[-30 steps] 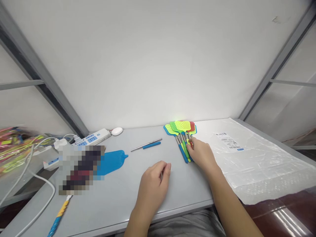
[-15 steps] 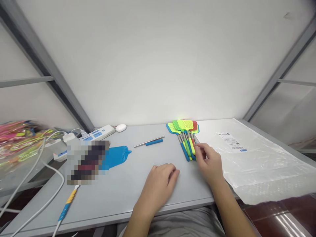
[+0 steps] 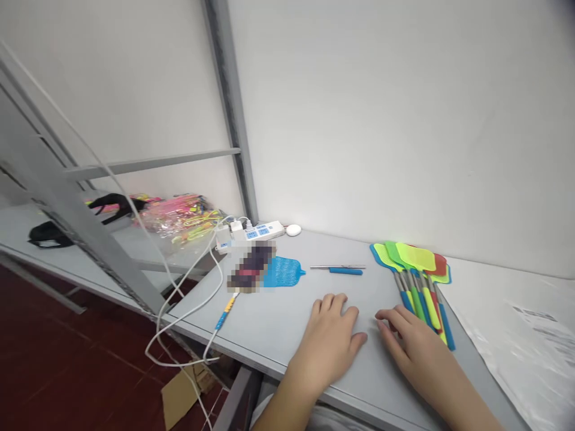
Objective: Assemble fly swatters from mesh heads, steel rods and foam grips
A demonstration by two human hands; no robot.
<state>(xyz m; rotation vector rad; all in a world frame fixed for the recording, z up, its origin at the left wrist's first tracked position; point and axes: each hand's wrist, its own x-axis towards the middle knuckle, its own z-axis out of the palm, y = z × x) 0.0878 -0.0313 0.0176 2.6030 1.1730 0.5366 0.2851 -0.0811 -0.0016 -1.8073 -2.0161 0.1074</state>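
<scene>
On the grey table, my left hand [image 3: 331, 338] rests palm down with its fingers a little spread and nothing in it. My right hand [image 3: 413, 350] is beside it, thumb and fingers loosely bent and apart, holding nothing. Behind the right hand lies a bundle of fly swatters [image 3: 418, 256] with green, yellow, red and blue heads; the hand covers some handle ends. Farther back from the left hand are a thin metal rod [image 3: 321, 267] and a blue handle [image 3: 345, 272]. A loose blue swatter head [image 3: 284, 273] lies to their left, partly covered by a pixelated object.
A white power strip [image 3: 265, 231] with plugs and a white oval object [image 3: 293, 230] stand along the wall. The white cable [image 3: 197, 306] loops over the left table edge. Clear bags of colourful items [image 3: 184, 218] lie farther left; a white plastic sheet [image 3: 489, 299] covers the right.
The view has turned left. My right hand has come away from the swatter handles toward the left hand. The left hand's fingers have spread from a loose curl.
</scene>
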